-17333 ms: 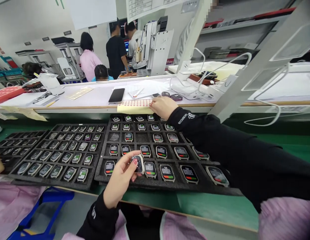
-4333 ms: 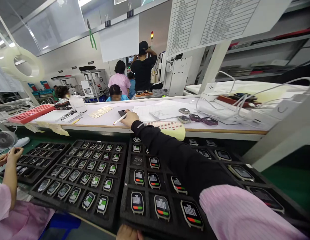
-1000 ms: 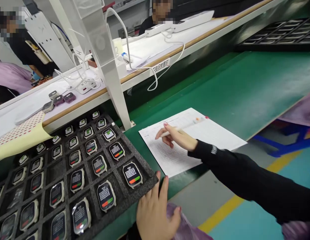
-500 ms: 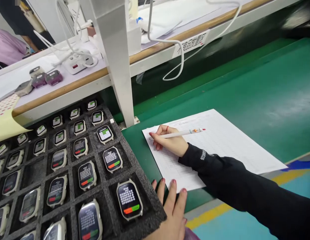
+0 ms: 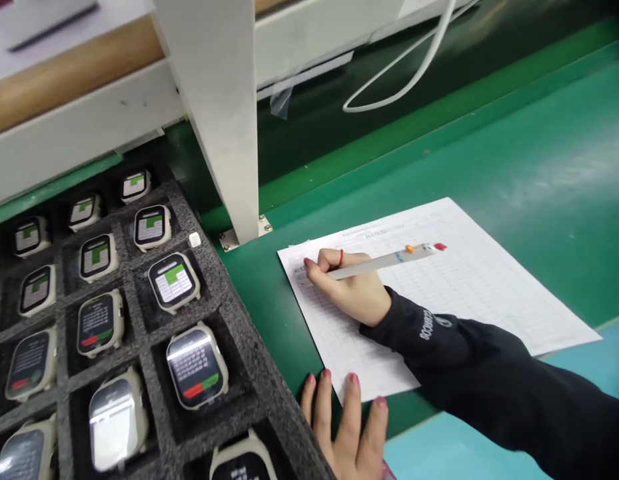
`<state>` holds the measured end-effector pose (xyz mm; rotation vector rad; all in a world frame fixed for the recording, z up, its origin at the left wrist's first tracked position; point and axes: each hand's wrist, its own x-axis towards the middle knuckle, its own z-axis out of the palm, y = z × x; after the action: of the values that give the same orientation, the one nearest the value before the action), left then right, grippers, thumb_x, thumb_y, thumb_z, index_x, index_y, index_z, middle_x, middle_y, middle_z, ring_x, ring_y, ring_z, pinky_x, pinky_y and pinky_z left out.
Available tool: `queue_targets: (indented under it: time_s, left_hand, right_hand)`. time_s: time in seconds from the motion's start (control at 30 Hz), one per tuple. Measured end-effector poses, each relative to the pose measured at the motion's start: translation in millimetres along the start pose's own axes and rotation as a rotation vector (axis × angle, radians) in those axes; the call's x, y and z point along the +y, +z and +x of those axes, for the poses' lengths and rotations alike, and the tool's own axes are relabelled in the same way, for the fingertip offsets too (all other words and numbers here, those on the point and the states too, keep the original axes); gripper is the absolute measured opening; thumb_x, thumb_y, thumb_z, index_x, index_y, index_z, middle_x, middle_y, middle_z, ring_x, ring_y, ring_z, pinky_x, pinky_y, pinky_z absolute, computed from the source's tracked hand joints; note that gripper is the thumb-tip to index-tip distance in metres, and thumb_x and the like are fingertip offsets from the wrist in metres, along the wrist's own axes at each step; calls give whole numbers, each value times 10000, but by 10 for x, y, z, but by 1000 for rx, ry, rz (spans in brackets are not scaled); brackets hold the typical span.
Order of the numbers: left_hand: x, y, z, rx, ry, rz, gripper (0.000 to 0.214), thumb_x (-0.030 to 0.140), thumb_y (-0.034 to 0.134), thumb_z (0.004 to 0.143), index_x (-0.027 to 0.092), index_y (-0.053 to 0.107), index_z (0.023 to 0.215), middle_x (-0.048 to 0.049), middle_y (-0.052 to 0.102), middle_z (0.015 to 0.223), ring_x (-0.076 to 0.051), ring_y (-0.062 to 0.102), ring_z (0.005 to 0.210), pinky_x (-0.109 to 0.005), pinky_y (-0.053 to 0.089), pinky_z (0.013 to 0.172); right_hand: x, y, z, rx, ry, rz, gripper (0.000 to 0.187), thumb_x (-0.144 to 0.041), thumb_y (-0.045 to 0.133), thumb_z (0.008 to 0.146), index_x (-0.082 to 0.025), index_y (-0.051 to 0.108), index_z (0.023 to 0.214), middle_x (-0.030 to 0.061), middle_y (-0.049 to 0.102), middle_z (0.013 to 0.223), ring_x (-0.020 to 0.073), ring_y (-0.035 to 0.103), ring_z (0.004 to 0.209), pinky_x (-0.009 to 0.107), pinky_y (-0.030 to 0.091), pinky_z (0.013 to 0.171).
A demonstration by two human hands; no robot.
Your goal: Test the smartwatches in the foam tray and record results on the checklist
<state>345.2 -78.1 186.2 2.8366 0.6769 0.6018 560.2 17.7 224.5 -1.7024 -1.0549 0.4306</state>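
Observation:
My right hand (image 5: pixel 352 283) grips a white pen (image 5: pixel 384 261) with a small decorated end. Its tip is hidden behind the fingers, near the upper left of a printed sheet (image 5: pixel 429 320) ruled like a table. My left hand (image 5: pixel 346 427) lies with fingers spread at the sheet's lower left edge, beside a black foam tray (image 5: pixel 269 373). In the tray's compartments sit several smartwatch cases (image 5: pixel 196 365) without straps. Some screens show text above red and green buttons; others, like the watch (image 5: pixel 174 281) farther up, show a white and green grid.
A white metal post (image 5: pixel 214 120) with a bolted foot rises from the green tabletop (image 5: pixel 514 220) behind the tray. A white cable (image 5: pixel 414 80) hangs below the shelf (image 5: pixel 74 80). A tiny white piece (image 5: pixel 194 239) lies on the tray's rim.
The view has moved closer and lower, so much of the shelf has left the picture. My right hand still holds the pen on the sheet; my left hand stays at its edge.

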Motion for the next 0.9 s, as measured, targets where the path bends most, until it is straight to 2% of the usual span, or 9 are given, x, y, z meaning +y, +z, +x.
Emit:
queue_targets:
  time_s: [0.33, 0.57, 0.9]
  left_hand:
    - [13, 21, 17, 62, -1, 2, 581, 425, 824, 776, 325, 653, 1322, 27, 480, 1554, -320, 524, 1363, -464, 599, 988]
    - [72, 105, 9, 173, -86, -72, 439, 342, 796, 818, 309, 691, 1243, 48, 498, 1538, -322, 520, 1371, -489, 566, 1027]
    - [72, 105, -26, 159, -77, -77, 439, 328, 766, 852, 295, 675, 1280, 31, 483, 1550, -335, 476, 1416, -495, 544, 1072]
  right_hand:
    - [1, -1, -17, -18, -42, -61, 380, -299, 579, 854, -217, 369, 548, -47, 378, 476, 96, 333, 454, 248, 290, 468]
    - [7, -6, -10, -4, -38, -104, 391, -295, 573, 836, -221, 326, 541, -43, 329, 477, 101, 299, 466, 251, 281, 462]
    - [-8, -7, -12, -6, -26, -101, 381, -296, 568, 811, -217, 321, 533, -36, 341, 475, 100, 300, 472, 253, 276, 466]
